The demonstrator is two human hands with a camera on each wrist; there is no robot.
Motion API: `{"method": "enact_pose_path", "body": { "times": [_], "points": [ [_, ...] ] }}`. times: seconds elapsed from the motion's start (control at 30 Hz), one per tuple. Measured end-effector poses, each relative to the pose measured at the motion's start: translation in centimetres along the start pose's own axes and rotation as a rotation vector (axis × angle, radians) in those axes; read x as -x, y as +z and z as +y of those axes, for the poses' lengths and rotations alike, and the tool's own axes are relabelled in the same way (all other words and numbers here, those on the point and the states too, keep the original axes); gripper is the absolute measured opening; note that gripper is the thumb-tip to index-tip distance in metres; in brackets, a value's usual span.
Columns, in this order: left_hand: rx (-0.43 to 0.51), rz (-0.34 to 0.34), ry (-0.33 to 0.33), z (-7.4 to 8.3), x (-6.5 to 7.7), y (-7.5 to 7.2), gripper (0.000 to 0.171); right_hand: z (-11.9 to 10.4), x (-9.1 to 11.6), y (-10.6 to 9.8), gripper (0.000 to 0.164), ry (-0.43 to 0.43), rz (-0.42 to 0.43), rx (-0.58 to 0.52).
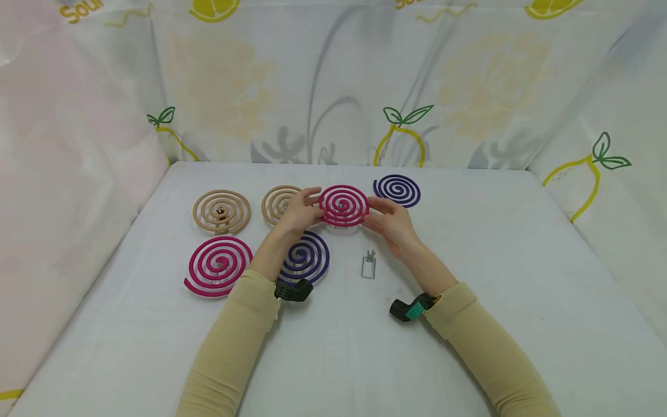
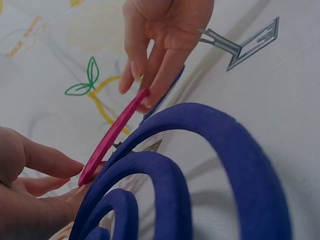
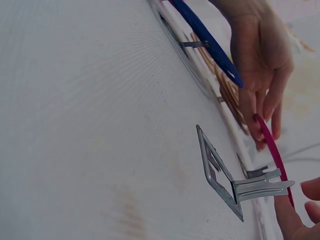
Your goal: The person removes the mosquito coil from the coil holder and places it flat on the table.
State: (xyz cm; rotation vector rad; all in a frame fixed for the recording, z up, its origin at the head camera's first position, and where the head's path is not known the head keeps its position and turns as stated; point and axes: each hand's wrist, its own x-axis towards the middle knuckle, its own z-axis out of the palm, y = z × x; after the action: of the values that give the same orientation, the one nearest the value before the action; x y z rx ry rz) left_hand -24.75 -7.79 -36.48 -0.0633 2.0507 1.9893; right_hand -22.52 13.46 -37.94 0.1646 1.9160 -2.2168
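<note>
The white worktop (image 1: 521, 278) carries everything, with the pink coil (image 1: 342, 204) towards its 12 o'clock edge, between the hands. A left sleeve (image 1: 229, 341) reaches in from 7 o'clock, a right sleeve (image 1: 484, 353) from between 4 and 5. The pink coil is a flat, vivid spiral with even open gaps; edge-on in the wrist views, it is a slim strip. Whether it rests on a support cannot be told. Around it lie a second pink coil (image 1: 222, 262) at 8 o'clock, a blue coil (image 1: 300, 253) at 7, another blue coil (image 1: 398, 190) between 2 and 3, and two tan coils (image 1: 221, 212) at 9. The left hand (image 1: 303, 209) pinches its 9 o'clock rim between thumb and fingers; the right hand (image 1: 394, 226) likewise grasps 3 o'clock. A metal stand (image 1: 368, 267), prongs raised, sits at 5 o'clock.
</note>
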Motion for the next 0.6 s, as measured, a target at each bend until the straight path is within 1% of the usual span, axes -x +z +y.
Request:
{"method": "enact_pose_path", "body": {
  "times": [0.43,0.6],
  "points": [
    [0.025,0.021,0.016,-0.06,0.06,0.0,0.059,-0.11,-0.02,-0.04,0.046,-0.002,0.037,-0.027],
    [0.015,0.025,0.022,-0.06,-0.03,0.05,0.056,-0.22,-0.19,-0.12,0.046,-0.009,0.055,-0.044]
  ]
}}
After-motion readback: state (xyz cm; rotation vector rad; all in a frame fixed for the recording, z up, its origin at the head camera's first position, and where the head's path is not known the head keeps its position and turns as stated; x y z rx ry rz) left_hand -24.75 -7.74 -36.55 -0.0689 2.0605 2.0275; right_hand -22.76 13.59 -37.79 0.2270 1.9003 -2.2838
